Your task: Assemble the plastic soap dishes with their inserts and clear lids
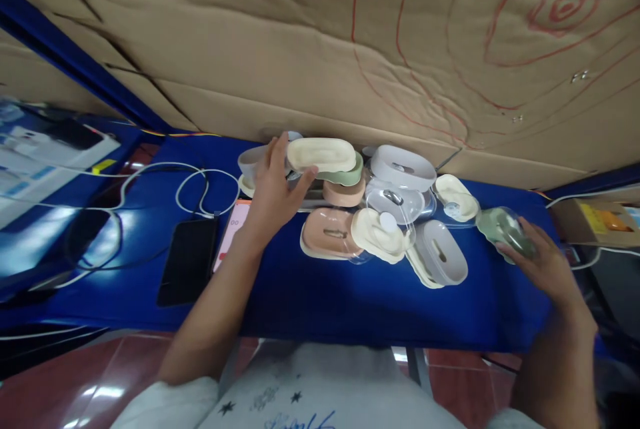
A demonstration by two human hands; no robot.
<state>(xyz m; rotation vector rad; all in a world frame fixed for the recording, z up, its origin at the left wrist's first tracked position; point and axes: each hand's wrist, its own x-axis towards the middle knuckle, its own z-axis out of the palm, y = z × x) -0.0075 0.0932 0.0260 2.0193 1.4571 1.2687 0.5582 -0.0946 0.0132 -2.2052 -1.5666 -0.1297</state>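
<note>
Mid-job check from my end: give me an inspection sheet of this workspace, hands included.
Surface: blue tabletop, shiny at the left.
Job's things: cream oval tray at the back; peach oval container in front; lavender oval container back right.
Clutter: lit phone and dark flat device, left of the containers.
Grips: left hand at the tray's edge, hold unclear; right hand around green oval piece.
Cables: white cable, looped at left.
Surroundings: red-marked cardboard wall behind; cardboard box at right.

Left hand (273, 192): thumb (306, 180) splayed from fingers (276, 154), forearm (213, 312) behind it. Right hand (546, 263): well apart, curled in a grip, wrist (575, 309) behind.
</note>
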